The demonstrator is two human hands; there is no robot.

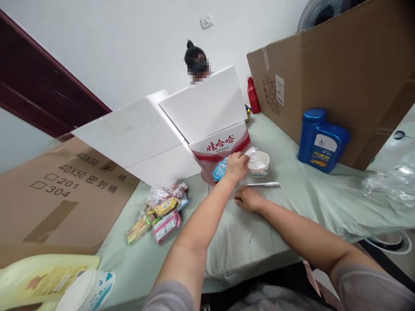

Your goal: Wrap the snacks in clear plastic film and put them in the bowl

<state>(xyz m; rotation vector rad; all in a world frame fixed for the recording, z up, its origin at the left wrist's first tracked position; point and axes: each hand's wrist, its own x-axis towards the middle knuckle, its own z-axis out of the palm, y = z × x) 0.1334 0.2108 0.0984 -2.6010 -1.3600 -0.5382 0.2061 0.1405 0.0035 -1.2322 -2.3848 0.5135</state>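
Observation:
My left hand (237,166) is closed in a pinch at the left rim of a white paper bowl (260,166) with a blue-green print. A thin, crumpled white sheet (251,152), tissue or plastic, comes out at its fingertips. Just under that hand, a blue printed packet (219,169) lies on a translucent pinkish dish (207,175). My right hand (249,199) rests on the green cloth with loosely bent fingers and nothing visible in them. A slim silver-white stick like a pen or knife (264,185) lies just beyond it.
White panels (201,103) and a red-white carton (223,144) stand ahead; a person (196,60) is behind them. Snack packets (165,207) lie left. A blue jug (320,140) and large cardboard box (324,77) are right. Another box (74,194) and a yellow bottle (45,276) sit left.

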